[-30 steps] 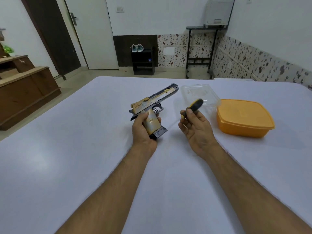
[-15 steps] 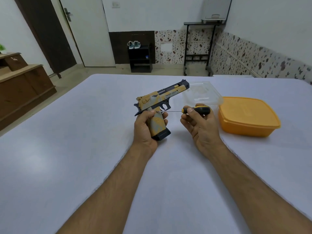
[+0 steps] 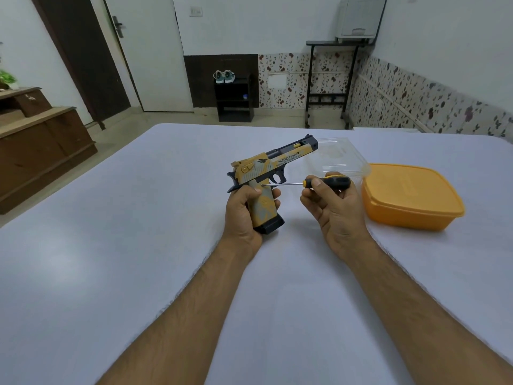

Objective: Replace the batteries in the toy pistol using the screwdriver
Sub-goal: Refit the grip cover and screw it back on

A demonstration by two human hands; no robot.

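Over the wide white table (image 3: 116, 245) both bare forearms reach forward, and the left hand (image 3: 244, 209) is wrapped tight around the grip of the yellow-and-black plastic toy pistol (image 3: 273, 165), holding it up off the surface with the barrel angled up and away to the right, the black base of the grip pointing down toward the table. The printed side of the slide faces the camera, lettering visible along it. The right hand (image 3: 337, 209) grasps the small screwdriver with the black-and-yellow handle (image 3: 329, 182), thumb and fingers pinched around the handle, palm turned upward toward the camera. The thin metal shaft lies nearly level, pointing left, and its tip meets the side of the pistol's grip just below the trigger guard, right beside the left thumb; whether it sits in a screw head is too small to tell. Behind the right hand sits a clear plastic container (image 3: 341, 157) on the table, and just beside it to the right rests an orange plastic lidded box (image 3: 410, 201), lid on. Beyond the table's far edge, a black shoe rack (image 3: 234, 100) stands against the wall with a pair of pale sneakers on top.
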